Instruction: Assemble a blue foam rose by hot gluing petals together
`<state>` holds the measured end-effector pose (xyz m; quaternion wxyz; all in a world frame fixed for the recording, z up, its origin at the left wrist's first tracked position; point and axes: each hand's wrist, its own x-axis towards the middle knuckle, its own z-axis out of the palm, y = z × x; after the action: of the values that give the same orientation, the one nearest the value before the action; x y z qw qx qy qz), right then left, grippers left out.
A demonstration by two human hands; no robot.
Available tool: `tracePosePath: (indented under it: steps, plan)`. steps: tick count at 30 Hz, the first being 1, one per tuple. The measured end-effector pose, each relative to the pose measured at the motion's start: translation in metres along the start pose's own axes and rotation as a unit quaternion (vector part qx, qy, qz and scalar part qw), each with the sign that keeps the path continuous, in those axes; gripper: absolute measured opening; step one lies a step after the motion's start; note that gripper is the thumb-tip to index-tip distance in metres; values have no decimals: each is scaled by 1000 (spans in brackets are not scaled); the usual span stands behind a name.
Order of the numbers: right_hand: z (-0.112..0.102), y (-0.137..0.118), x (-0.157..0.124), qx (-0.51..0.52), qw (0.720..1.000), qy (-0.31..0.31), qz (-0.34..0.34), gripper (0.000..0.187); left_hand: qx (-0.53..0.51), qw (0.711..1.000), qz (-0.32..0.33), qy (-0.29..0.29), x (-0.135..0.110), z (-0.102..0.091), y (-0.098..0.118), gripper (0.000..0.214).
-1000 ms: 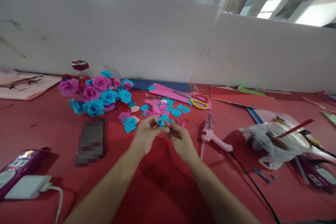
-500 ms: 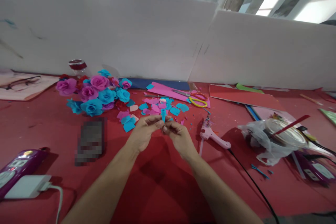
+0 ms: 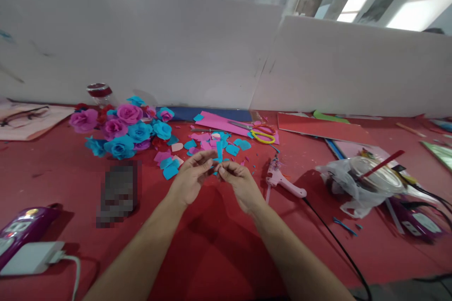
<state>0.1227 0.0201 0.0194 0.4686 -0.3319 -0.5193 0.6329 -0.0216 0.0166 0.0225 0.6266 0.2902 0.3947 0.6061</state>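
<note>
Paper strip (image 3: 219, 149), blue, now sticks up unrolled (a tight curl a second ago) over the bench (image 3: 219, 254); I see left hand (image 3: 190, 182) and right hand (image 3: 240, 184), each grip pinching its lower end.

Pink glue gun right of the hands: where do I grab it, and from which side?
Take the glue gun by its pink handle, the near-right end where the black cord leaves. Come from above: it lies flat on the red table, handle clear. The right hand is nearest, but it and the left hand pinch the blue paper strip. Avoid the narrow far end, likely the nozzle.
</note>
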Motion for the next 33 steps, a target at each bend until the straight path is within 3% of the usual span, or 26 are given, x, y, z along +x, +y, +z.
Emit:
tracePosePath:
  steps: [2,4,10,14,18,27,30,33]
  plan:
    - [-2,1,0,6,1000,10,7,13,5,998,16,68,3,-3,-3,26]
    - [-2,1,1,0,1000,21,10,15,40,995,19,95,4,-4,-4,28]
    - [0,5,1,-39,998,57,-2,17,84,996,-9,11,-8,12,-10,24]
    - [-1,5,0,-115,992,41,-18,17,52,998,-16,28,-12,19,-12,19]
    - [1,-3,-3,-240,960,125,-67,14,104,994,23,32,-13,18,-10,20]
    - [7,1,6,-174,962,185,-103,17,134,990,33,15,-16,21,-14,23]
    - [4,1,6,-176,964,176,-89,18,117,993,20,15,-17,22,-14,25]
    - [-13,-9,-5,-237,956,150,-89,24,112,993,5,29,-17,20,-14,27]
